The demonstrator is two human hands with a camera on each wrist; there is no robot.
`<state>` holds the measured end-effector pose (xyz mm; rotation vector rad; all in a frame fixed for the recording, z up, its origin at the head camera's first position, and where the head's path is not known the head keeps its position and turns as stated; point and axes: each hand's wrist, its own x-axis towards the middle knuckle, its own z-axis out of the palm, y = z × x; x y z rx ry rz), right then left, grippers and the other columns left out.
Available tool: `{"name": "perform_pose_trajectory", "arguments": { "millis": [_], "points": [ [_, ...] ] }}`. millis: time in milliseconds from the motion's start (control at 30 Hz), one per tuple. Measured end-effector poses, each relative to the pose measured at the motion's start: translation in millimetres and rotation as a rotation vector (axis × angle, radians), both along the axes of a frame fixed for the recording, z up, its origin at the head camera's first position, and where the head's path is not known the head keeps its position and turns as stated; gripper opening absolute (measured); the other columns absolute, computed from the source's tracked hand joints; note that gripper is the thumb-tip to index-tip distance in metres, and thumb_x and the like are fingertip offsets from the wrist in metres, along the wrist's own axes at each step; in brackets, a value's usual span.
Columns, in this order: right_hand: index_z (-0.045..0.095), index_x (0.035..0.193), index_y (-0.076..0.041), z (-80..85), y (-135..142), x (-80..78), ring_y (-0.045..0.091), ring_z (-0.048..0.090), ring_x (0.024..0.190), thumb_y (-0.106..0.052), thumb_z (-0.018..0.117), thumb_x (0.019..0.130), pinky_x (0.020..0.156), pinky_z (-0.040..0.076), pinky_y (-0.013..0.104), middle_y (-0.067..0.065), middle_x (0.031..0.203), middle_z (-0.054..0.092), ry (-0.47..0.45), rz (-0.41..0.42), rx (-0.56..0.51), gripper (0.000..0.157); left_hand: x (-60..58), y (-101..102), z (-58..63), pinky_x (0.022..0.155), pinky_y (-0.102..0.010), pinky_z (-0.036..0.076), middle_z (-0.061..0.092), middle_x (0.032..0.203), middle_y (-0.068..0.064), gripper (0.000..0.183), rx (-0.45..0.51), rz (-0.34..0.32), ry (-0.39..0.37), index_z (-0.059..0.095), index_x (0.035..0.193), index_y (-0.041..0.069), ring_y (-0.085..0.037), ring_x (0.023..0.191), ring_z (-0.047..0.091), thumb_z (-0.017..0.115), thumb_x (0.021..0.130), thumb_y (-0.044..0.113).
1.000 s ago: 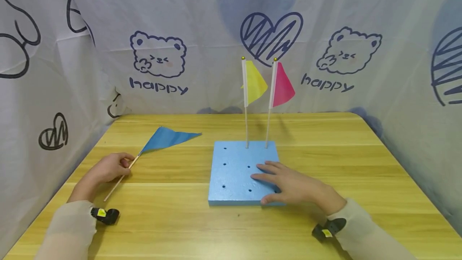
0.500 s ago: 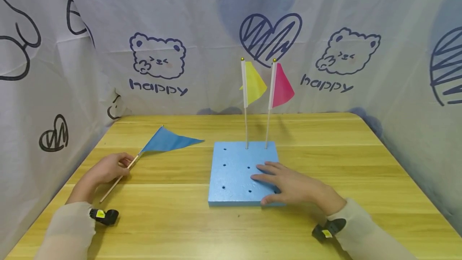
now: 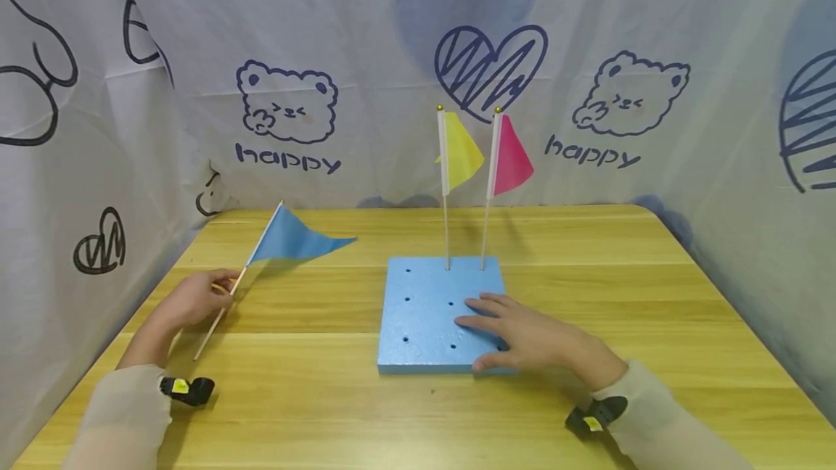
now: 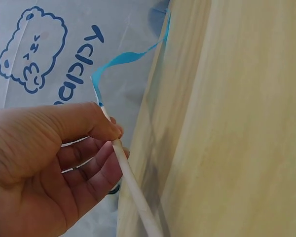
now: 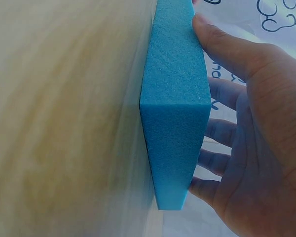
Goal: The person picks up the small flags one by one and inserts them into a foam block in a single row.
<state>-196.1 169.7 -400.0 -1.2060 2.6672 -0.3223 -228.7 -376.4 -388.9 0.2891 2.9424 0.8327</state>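
My left hand (image 3: pixel 199 297) pinches the wooden stick of a blue triangular flag (image 3: pixel 290 236) between thumb and fingers. In the left wrist view the stick (image 4: pixel 132 185) runs down past the fingertips, and the flag's cloth curls away beyond the hand. On a blue foam board (image 3: pixel 418 325) with several small holes lies my right hand (image 3: pixel 532 332), its fingers spread over the right side. The right wrist view shows the board's thick edge (image 5: pixel 175 74) with fingertips touching its top face. A yellow flag (image 3: pixel 462 151) and a pink flag (image 3: pixel 511 156) stand upright in the board's back row of holes.
The board rests on a wood-grain table (image 3: pixel 313 412). A white curtain (image 3: pixel 379 56) with bear, heart and "happy" drawings hangs behind and at both sides. Each wrist carries a small black camera (image 3: pixel 189 390).
The blue flag has risen and become more upright, its tip shifting up and slightly left. My left hand moved up a little with it. My right hand and the board stayed put.
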Motion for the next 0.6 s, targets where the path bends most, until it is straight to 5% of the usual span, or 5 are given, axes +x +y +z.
{"name": "perform_pose_trajectory", "arguments": {
  "millis": [600],
  "points": [
    [0.04, 0.15, -0.027, 0.2, -0.1, 0.8, 0.036, 0.018, 0.145, -0.071, 0.051, 0.087, 0.111, 0.026, 0.058, 0.006, 0.158, 0.028, -0.002, -0.008, 0.002, 0.078, -0.6, 17.7, 11.0, 0.073, -0.033, 0.054, 0.056, 0.11, -0.025, 0.046, 0.123, -0.028, 0.022, 0.043, 0.136, -0.013, -0.035, 0.099, 0.058, 0.056, 0.093, -0.002]
  ]
}}
